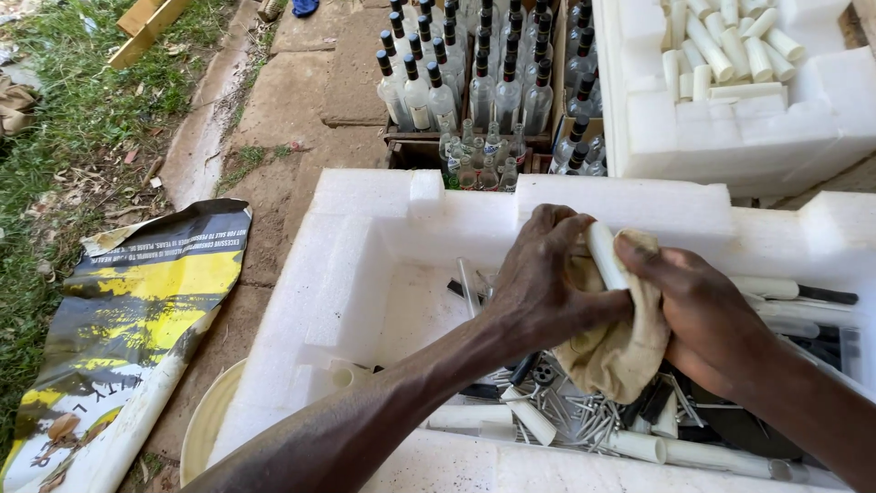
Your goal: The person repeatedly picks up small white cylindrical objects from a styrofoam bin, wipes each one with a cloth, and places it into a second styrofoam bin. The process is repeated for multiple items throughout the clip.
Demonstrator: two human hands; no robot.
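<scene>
Outdoors, bare packed earth and a strip of grass fill the left of the frame, where a crumpled yellow-and-black printed sack lies flat with a band of small white lettering along its upper edge. Across the lower centre sits a big white foam box, its walls penning in loose white tubes, metal pins and black bits. A second foam box at upper right holds white tubes stacked side by side, probably the sorted lot. Between them at top centre, wooden crates keep clear glass bottles with black caps upright in rows.

Over the near box, the left hand and right hand meet. The right hand's grip is closed around a tan cloth, cupping it against a white tube; the left hand's grip is wrapped about the tube's upper end, holding it steady, apparently so the cloth can rub it.
</scene>
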